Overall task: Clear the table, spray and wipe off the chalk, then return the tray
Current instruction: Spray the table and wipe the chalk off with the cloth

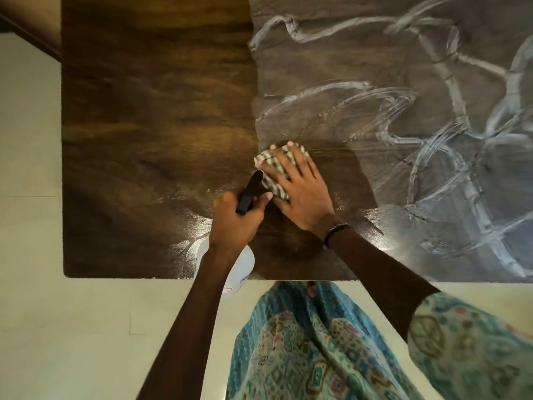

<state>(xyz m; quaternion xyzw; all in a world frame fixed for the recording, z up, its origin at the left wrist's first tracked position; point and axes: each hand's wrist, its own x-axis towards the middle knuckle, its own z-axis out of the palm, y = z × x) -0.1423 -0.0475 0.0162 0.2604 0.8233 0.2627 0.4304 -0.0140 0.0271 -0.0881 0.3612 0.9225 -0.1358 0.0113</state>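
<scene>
A dark wooden table [150, 111] fills the upper view. Its left half is wiped and dark, its right half carries smeared white chalk lines [450, 134]. My right hand [297, 189] presses flat, fingers spread, on a folded checked cloth [271, 168] near the table's middle front. My left hand [236, 217] grips the black trigger head of a white spray bottle [245, 264], just left of the cloth, with the nozzle pointing up toward the cloth. My left arm hides most of the bottle's body.
The table's front edge runs just ahead of my body, with pale floor [72, 327] below and to the left. A patterned blue-green garment [317, 347] hangs at the bottom. A dark bracelet [336, 230] sits on my right wrist. A wet sheen marks the table near the bottle.
</scene>
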